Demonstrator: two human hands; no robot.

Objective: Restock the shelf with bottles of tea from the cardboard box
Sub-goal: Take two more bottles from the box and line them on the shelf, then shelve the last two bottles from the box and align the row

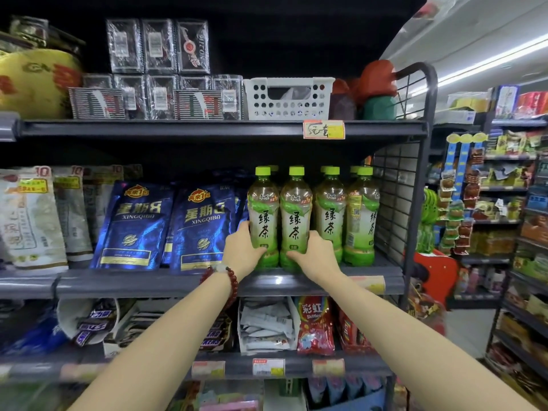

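Head view — left hand (241,249) and right hand (317,253) each wrapped round a tea bottle (263,221); best slide both back together, upright — labels forward.

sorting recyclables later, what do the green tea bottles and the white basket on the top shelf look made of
Green tea bottles: likely clear glossy plastic, since the tea shows through above a printed film label.
White basket: seemingly matte moulded plastic, with punched round holes and a cut-out handle.

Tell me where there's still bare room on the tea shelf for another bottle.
Bare strip on the middle shelf between the rightmost tea bottle and the wire side panel. Leftward is crowded: bottles touch, and blue pouches abut the left hand.
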